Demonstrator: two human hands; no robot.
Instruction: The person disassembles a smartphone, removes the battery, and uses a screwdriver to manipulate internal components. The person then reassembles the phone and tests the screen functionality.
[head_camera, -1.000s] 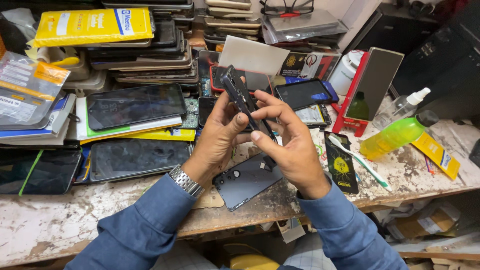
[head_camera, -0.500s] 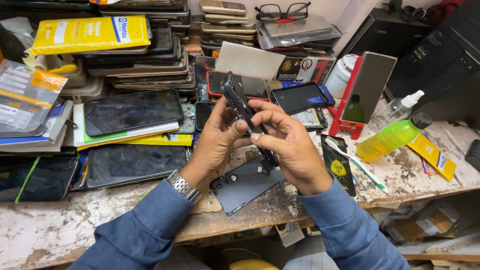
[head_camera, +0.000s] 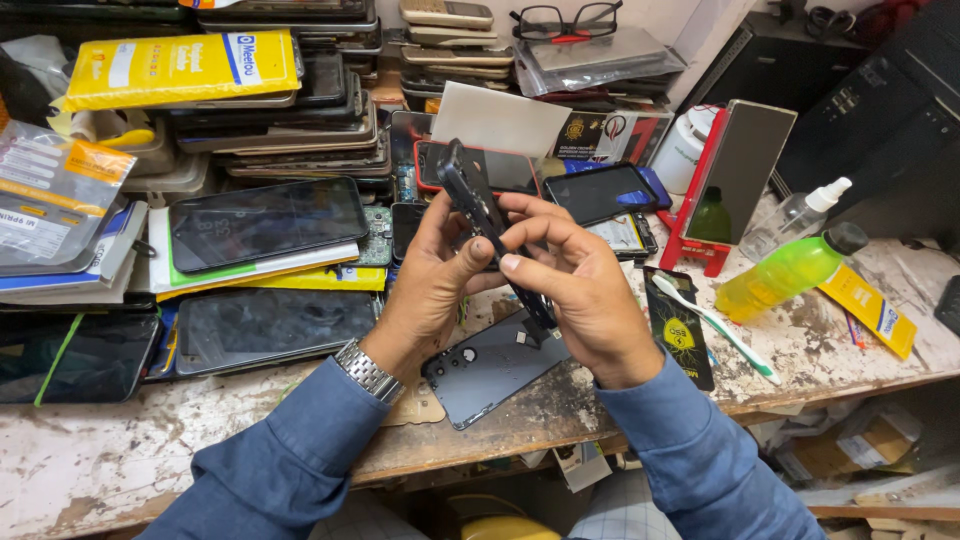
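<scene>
Both hands hold a dark phone body (head_camera: 478, 215) edge-on above the workbench. My left hand (head_camera: 432, 280), with a metal watch at the wrist, grips its left side with the thumb on top. My right hand (head_camera: 580, 295) wraps the lower right part, fingers curled over its edge. Just below the hands, a dark grey phone back cover (head_camera: 490, 368) lies flat on the worn wooden bench (head_camera: 160, 450).
Stacks of phones and screens (head_camera: 265, 220) fill the left and back. A yellow package (head_camera: 180, 68) lies on top. A green bottle (head_camera: 790, 272), a clear spray bottle (head_camera: 795, 218), a toothbrush (head_camera: 712, 325), a red stand (head_camera: 730, 180) and glasses (head_camera: 565, 20) are to the right.
The hands and the phone body have stayed in nearly the same place; the fingers shifted slightly along the phone's edge.
</scene>
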